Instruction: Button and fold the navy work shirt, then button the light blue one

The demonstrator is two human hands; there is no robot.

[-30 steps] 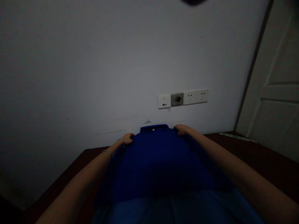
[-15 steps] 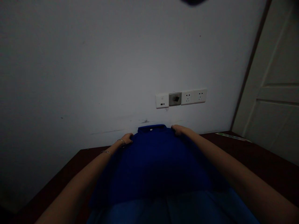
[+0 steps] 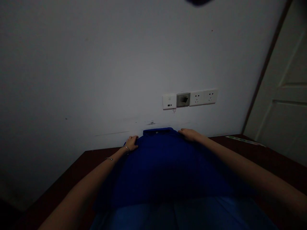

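A blue collared shirt (image 3: 163, 159) is spread out in front of me, its collar toward the wall and a small pale label inside the neck. My left hand (image 3: 131, 143), with two thin bracelets at the wrist and forearm, is closed on the shirt's left shoulder. On the other shoulder, my right hand (image 3: 189, 134) pinches the cloth close to the collar. The lower part of the shirt lies in deep shadow, near my own light blue clothing (image 3: 148, 217).
Beneath the shirt is a dark red tabletop (image 3: 96, 158) against a pale wall (image 3: 107, 64). Sockets and a switch (image 3: 183, 100) are set in the wall. A patterned strip (image 3: 244, 140) lies at the back right, near a white panelled door (image 3: 285, 121).
The view has shifted slightly. My left hand has shifted a little on the shoulder, its fingers now further over the cloth. The right hand stays at its shoulder.
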